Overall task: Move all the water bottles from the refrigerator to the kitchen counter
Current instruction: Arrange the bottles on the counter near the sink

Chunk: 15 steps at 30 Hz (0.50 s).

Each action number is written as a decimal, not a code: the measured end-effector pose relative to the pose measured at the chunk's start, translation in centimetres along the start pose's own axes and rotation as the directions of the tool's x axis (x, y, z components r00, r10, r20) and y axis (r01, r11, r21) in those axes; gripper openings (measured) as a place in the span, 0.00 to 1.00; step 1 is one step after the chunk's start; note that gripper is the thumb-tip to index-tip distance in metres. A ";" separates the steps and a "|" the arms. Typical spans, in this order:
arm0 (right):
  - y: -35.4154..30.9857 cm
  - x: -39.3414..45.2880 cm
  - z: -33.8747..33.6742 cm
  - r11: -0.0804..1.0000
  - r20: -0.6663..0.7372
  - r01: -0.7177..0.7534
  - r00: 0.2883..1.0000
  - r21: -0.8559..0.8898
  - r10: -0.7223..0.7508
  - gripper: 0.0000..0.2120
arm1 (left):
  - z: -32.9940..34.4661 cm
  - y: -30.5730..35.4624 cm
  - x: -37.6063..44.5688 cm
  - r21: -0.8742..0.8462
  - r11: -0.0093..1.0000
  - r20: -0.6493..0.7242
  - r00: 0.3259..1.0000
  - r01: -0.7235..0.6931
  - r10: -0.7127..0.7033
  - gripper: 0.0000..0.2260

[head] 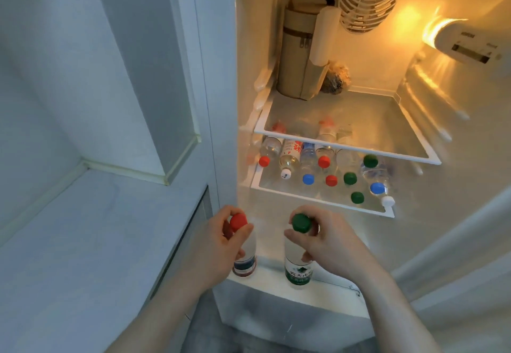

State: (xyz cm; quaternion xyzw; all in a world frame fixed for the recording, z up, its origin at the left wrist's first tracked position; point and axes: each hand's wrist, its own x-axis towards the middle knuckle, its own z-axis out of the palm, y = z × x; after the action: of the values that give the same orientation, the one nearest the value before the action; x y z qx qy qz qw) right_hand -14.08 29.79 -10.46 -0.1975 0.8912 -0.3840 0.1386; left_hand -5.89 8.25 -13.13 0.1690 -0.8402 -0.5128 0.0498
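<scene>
The refrigerator [221,104] stands open with its light on. My left hand [213,242] grips the neck of a red-capped water bottle [244,263], held upright at the fridge's lower front. My right hand [323,242] grips the neck of a green-capped water bottle [297,269] beside it. Several more bottles with red, blue, green and white caps [323,162] lie on the lower glass shelf [318,200], caps toward me. The white kitchen counter [83,242] lies to the left of the fridge.
On the upper glass shelf [345,148] stand a beige zip-up bag [297,48] and a dark bundle [336,79] at the back. A round fan vent [366,4] sits in the back wall. The fridge door [456,256] hangs open at right.
</scene>
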 end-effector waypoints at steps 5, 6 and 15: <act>-0.2 -1.0 0.8 0.997 0.171 0.060 0.984 -0.056 -0.050 0.06 | -0.2 -1.7 -4.6 0.006 0.999 -0.057 0.998 0.033 -0.033 0.04; -0.3 -1.2 1.0 0.995 0.196 0.079 0.978 -0.063 -0.065 0.06 | -0.4 -2.2 -5.4 0.008 0.999 -0.082 0.996 0.043 -0.042 0.05; -1.1 -4.1 4.7 0.964 0.388 0.265 0.890 -0.007 -0.242 0.07 | -0.8 -4.3 -15.1 0.068 0.975 -0.325 0.929 0.210 -0.177 0.09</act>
State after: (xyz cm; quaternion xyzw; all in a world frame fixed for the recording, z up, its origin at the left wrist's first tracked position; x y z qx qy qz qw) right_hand -8.33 27.97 -12.37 -0.3873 0.8244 -0.3261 0.2530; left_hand 9.44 10.86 -15.21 0.3334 -0.8254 -0.4382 0.1245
